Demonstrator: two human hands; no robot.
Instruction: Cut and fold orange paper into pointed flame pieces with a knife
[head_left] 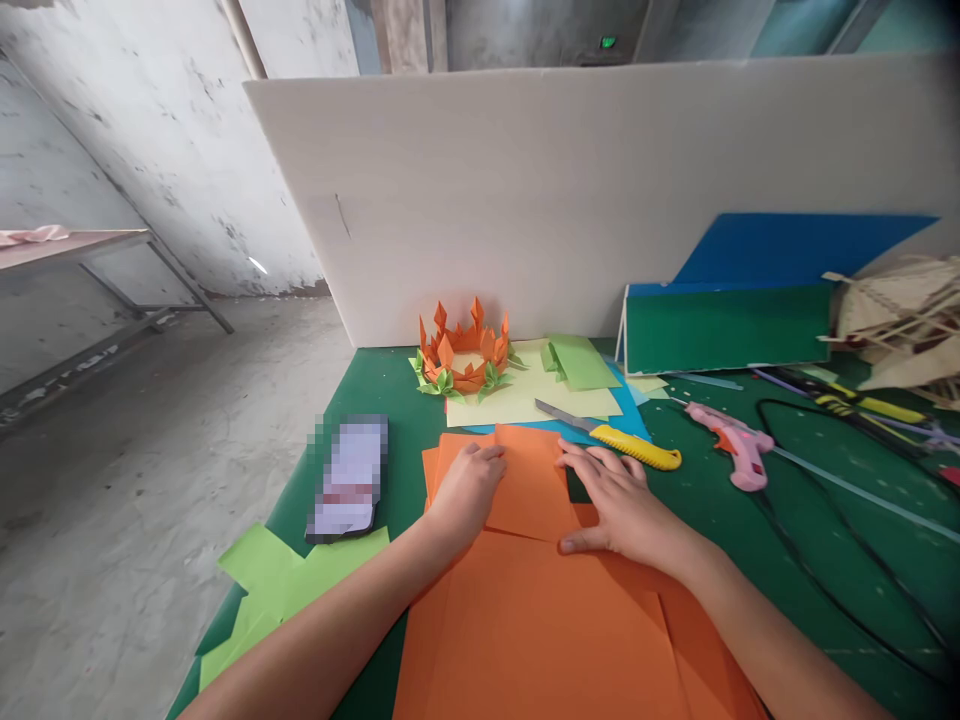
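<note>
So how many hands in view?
2: the left hand on the left part of the small orange sheet, the right hand at its right edge. No other hands show; the left thumb is hidden.

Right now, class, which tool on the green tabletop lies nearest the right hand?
The yellow-handled utility knife, blade bare, just beyond the fingers of the right hand; the pink glue gun and the black-and-yellow tool lie farther right.

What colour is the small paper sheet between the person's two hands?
Plain orange; the small paper sheet shows best in the head view.
</note>
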